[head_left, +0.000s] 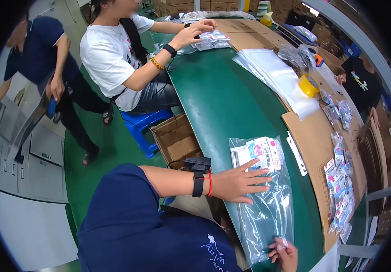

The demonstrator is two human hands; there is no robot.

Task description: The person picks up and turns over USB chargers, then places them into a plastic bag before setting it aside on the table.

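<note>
A clear plastic bag [265, 217] lies lengthwise on the green table, with white, pink and blue printed packages [265, 152] inside its far end. Spread flat, my left hand [240, 183] rests on the bag just below those packages, its fingers pointing right. At the bag's near end, my right hand [285, 255] has its fingers curled and pinches the plastic by the corner. The near half of the bag looks flat and wrinkled.
Cardboard [306, 149] along the table's right side bears a pile of small packages [340, 190]. Farther off are clear bags [275, 77] and a yellow tape roll [308, 85]. A seated co-worker [113, 54] handles packages; another person [41, 59] stands left. An open carton [177, 138] sits beside the table.
</note>
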